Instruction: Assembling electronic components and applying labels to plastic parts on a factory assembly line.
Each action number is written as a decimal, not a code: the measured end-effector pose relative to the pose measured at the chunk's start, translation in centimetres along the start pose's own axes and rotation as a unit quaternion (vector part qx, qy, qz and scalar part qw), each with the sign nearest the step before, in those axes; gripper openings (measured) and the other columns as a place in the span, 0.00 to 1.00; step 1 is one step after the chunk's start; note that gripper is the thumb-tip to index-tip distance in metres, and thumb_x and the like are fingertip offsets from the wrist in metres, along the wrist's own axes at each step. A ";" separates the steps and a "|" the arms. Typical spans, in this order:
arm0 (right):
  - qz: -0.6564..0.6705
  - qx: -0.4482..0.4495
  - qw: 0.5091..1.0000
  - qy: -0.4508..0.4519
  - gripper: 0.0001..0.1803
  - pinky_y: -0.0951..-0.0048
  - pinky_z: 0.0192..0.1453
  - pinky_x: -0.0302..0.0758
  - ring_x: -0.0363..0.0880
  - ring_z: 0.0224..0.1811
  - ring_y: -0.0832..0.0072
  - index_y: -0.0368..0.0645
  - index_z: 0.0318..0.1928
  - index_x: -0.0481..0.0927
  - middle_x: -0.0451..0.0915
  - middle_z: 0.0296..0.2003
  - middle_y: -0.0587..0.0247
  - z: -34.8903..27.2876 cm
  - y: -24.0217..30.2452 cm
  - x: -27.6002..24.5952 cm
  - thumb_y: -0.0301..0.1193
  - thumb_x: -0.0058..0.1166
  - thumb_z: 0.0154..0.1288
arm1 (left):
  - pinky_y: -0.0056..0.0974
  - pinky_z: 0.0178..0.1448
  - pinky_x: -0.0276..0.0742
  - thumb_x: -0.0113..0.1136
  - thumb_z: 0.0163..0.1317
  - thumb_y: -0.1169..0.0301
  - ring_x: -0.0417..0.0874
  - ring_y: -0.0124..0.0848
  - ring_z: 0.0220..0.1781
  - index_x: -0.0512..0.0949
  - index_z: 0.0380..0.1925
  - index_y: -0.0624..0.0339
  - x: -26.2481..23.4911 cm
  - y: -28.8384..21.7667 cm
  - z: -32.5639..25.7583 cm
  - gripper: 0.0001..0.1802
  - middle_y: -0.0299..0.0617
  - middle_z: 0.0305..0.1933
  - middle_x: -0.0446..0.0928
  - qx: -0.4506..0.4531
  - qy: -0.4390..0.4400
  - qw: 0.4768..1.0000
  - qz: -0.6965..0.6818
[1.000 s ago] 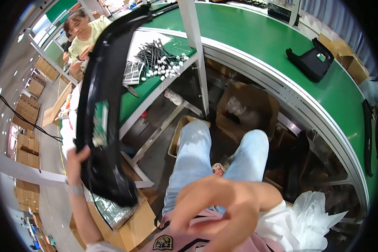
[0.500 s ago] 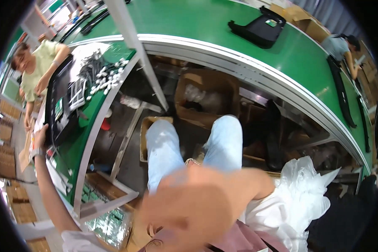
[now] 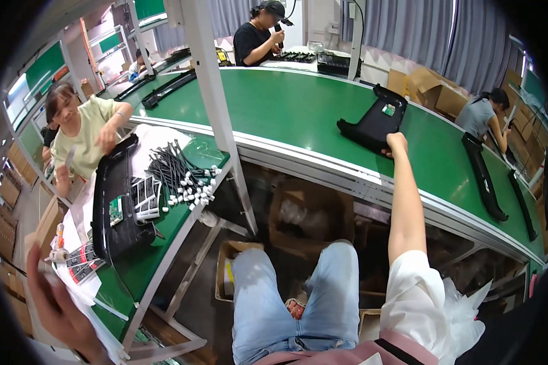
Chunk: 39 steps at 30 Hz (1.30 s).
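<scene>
My right hand (image 3: 397,145) reaches out over the green conveyor and closes on the near corner of a black plastic housing (image 3: 374,121). A small green circuit board (image 3: 388,109) shows on that housing. At the lower left my left hand (image 3: 58,298) is raised with its fingers stretched out, holding nothing, beside the side bench. On that bench lies a second long black housing (image 3: 106,210), apart from my hand, with a green board (image 3: 115,211) in it.
Cables with white connectors (image 3: 192,188) are heaped on the side bench (image 3: 170,234). A co-worker (image 3: 82,134) stands across it. A white post (image 3: 216,91) rises between bench and conveyor (image 3: 274,100). More black parts (image 3: 484,176) lie on the right. Cardboard boxes (image 3: 310,213) are underneath.
My view has tilted up. My right hand has gone from a blur over my lap to the conveyor housing and grips it. My left hand has come off the bench housing.
</scene>
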State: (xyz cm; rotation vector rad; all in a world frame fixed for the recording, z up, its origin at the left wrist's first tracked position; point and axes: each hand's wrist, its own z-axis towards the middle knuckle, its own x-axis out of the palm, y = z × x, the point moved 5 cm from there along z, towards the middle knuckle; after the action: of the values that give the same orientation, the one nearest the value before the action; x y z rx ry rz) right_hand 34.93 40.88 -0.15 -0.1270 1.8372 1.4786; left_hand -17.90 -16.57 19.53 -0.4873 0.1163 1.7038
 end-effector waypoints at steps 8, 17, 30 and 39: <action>0.302 -0.132 0.934 0.138 0.03 0.70 0.31 0.82 0.78 0.25 0.73 0.37 0.29 0.75 0.76 0.25 0.64 -11.9 -5.0 -8.2 0.19 0.47 0.54 | 0.34 0.33 0.69 0.65 0.63 0.68 0.76 0.35 0.30 0.80 0.47 0.69 2.7 -5.5 -5.5 0.17 0.44 0.35 0.78 0.106 0.169 0.961 -0.189; 0.071 -0.337 0.919 0.192 0.17 0.77 0.53 0.74 0.83 0.44 0.71 0.32 0.44 0.85 0.86 0.42 0.56 -25.9 -13.2 -24.7 0.19 0.58 0.51 | 0.34 0.25 0.66 0.74 0.32 0.75 0.74 0.33 0.23 0.85 0.36 0.66 2.1 -12.3 -5.3 0.23 0.42 0.28 0.78 0.164 0.202 0.937 -0.232; -0.088 -0.326 0.786 0.518 0.14 0.73 0.48 0.77 0.83 0.42 0.75 0.33 0.45 0.84 0.86 0.38 0.55 -29.1 -16.6 6.5 0.17 0.60 0.56 | 0.41 0.34 0.77 0.66 0.52 0.70 0.81 0.38 0.33 0.82 0.35 0.60 13.8 -5.0 -28.5 0.10 0.39 0.29 0.80 0.212 0.517 0.799 -0.221; -0.026 -0.509 0.800 0.317 0.13 0.61 0.47 0.77 0.79 0.44 0.56 0.39 0.40 0.83 0.78 0.40 0.53 -42.5 -12.0 6.0 0.17 0.62 0.50 | 0.39 0.37 0.77 0.68 0.49 0.69 0.79 0.36 0.36 0.84 0.32 0.58 16.4 -1.6 -32.4 0.09 0.36 0.30 0.78 0.089 0.543 0.810 -0.203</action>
State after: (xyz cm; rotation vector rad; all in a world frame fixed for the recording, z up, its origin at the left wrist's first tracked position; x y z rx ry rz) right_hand 15.99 2.16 -11.58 -1.3125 1.2072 2.4249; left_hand -10.07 -12.33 -15.70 -1.2035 0.9218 0.8044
